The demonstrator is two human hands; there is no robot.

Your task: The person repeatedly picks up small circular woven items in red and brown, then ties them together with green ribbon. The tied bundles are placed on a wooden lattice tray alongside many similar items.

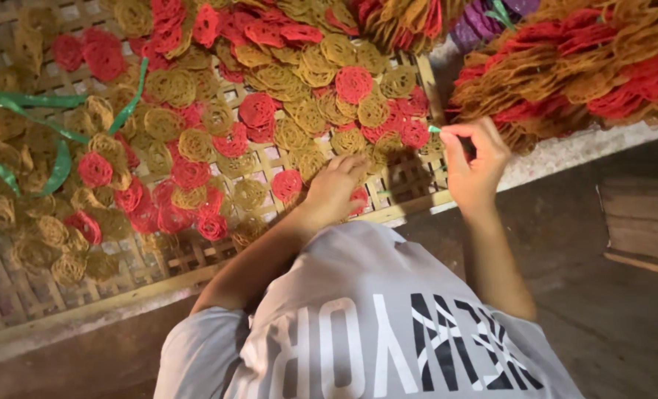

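Pinching a green strip [435, 129] in my right hand [473, 166], left hand [334, 188] flat on the crackers.

Head view: right grip clenched, thumb and fingertips nipping the short green strip end, held just above the woven bamboo tray [406, 210] near its right edge. Left grip released, fingers spread, palm down, touching red and tan lacy round crackers [292, 111] spread over the tray. More green strips [63, 159] lie among crackers far left. Bundled cracker stacks [565, 66] sit beside the tray, upper right.
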